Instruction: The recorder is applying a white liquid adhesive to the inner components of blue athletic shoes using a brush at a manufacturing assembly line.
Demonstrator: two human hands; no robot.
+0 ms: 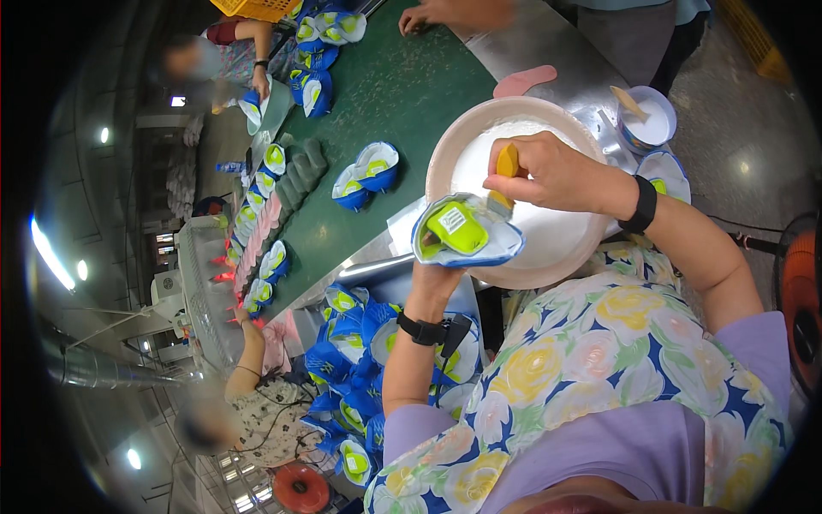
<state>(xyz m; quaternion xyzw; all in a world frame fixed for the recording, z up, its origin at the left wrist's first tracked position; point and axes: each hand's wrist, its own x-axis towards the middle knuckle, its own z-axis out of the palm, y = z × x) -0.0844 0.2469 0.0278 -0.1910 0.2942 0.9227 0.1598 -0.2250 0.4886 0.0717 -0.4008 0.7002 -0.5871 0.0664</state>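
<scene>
My left hand (438, 276) holds a shoe upper (461, 230) from below, its opening turned upward. The upper has a pale lining edge and a lime-green inside with a white label. In my right hand (552, 171) is a brush (507, 161) with a yellow handle, gripped by the fingers and thumb. Its bristle end touches or hangs just over the upper's far right edge; I cannot tell which. Behind both hands stands a wide pale pink basin (438, 152) with white liquid (548, 230) in it.
A green conveyor belt (398, 86) carries blue shoe uppers (366, 176). Many more uppers (347, 347) are heaped beside my left forearm. A small tub (648, 120) with white liquid and a brush stands right of the basin. Co-workers (257, 51) sit along the belt. An orange fan (801, 291) stands at far right.
</scene>
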